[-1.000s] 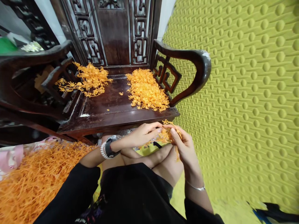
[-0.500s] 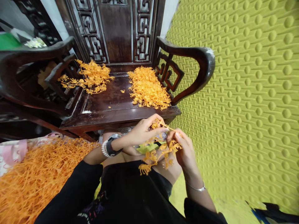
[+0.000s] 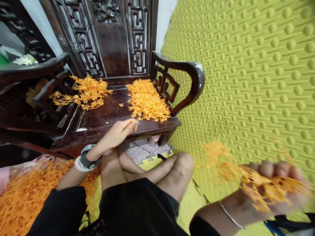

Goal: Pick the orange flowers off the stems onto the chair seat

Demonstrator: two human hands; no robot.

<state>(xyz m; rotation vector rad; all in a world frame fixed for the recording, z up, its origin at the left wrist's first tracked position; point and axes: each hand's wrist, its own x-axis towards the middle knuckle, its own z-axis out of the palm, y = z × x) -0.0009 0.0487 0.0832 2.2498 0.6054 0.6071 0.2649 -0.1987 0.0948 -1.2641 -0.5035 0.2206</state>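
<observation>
My left hand (image 3: 119, 133) reaches over the front edge of the wooden chair seat, thumb and fingers pinched together. A small orange flower piece (image 3: 133, 121) shows at its fingertips. Out to the right, my right hand (image 3: 283, 183), palm up and smeared by motion, is closed round a bunch of orange flower sprigs (image 3: 262, 186). Part of that bunch trails to the left of the fingers, blurred. Just past my left hand, a heap of loose orange flower heads (image 3: 149, 100) lies on the seat's right side. Branched orange sprigs (image 3: 90, 90) lie at the seat's left.
The dark wooden chair (image 3: 189, 78) has curved armrests and a carved back. A large mass of orange stems (image 3: 31, 196) fills the lower left. Yellow bumpy matting (image 3: 246, 98) covers the right side. My crossed legs (image 3: 147, 167) are in front of the chair.
My hands, together over my lap before, have parted. The left has moved left toward the seat; the right has swung far right and down with the orange sprigs. The view has shifted slightly.
</observation>
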